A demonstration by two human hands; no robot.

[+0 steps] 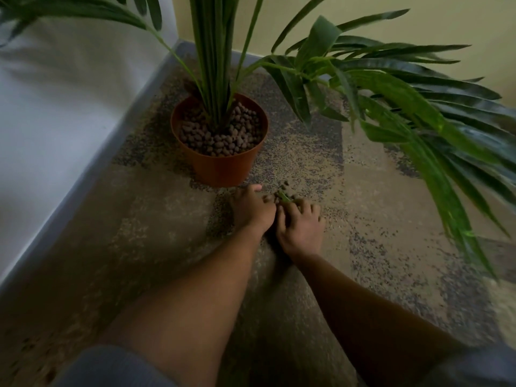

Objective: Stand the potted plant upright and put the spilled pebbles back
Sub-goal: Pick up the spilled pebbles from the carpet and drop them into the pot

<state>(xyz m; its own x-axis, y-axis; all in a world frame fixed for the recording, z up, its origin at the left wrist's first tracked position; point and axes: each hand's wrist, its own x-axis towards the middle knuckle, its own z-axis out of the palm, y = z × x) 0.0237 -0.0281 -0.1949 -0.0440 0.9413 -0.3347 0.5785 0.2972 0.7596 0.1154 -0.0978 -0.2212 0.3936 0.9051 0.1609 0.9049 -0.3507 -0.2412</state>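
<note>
We are looking down at both of our hands resting side by side on the patterned carpet (pixel 377 208). Our left hand (pixel 252 209) is lying knuckles up, fingers curled down toward the floor, its thumb stretching forward toward the pot. Our right hand (pixel 300 227) is touching it on the right, fingers bent and digging into a small heap of spilled pebbles (pixel 287 192) just beyond the fingertips. A bit of green leaf is poking out among those pebbles. Whether either hand is actually closing on any pebbles, we cannot tell, since the fingertips are hiding underneath.

Just ahead of the left hand, the brown pot (pixel 223 166) is standing upright on the carpet, filled with more of the same brown pebbles around the plant (pixel 215 65) stems. Long green fronds are arching out over the floor to the right of our right hand. To the left of our left hand, a white wall (pixel 55 113) is running alongside the carpet.
</note>
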